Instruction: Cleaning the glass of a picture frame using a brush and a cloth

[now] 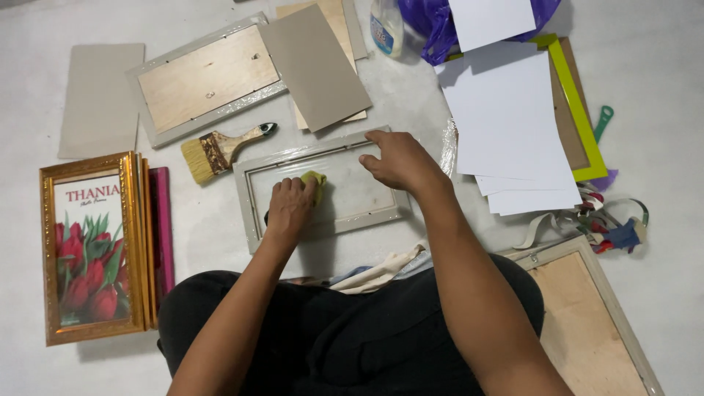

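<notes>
A pale grey picture frame (253,213) lies flat on the white floor (660,183) just in front of the seated person's knees, its glass pane facing up. The left hand (290,209) is clenched around a small yellow-green cloth (315,183) and presses it onto the glass near the middle of the frame. The right hand (400,161) lies open, palm down, its fingertips resting on the frame's upper rail and right part. Just above the frame's left corner lies a paintbrush (216,150) with a wooden handle and light bristles. Beyond it sits another grey frame (202,77) turned back-up, showing its plywood panel, with a grey cardboard sheet (315,66) overlapping its right end and another grey sheet (99,99) to its left. On the left lies a gold frame (92,246) holding a print of red tulips, stacked beside other frames. To the right of the hands a pile of white paper sheets (506,125) partly covers a lime-green frame (579,110). A clear plastic bottle (386,26) and a purple bag (433,22) lie at the top edge.
</notes>
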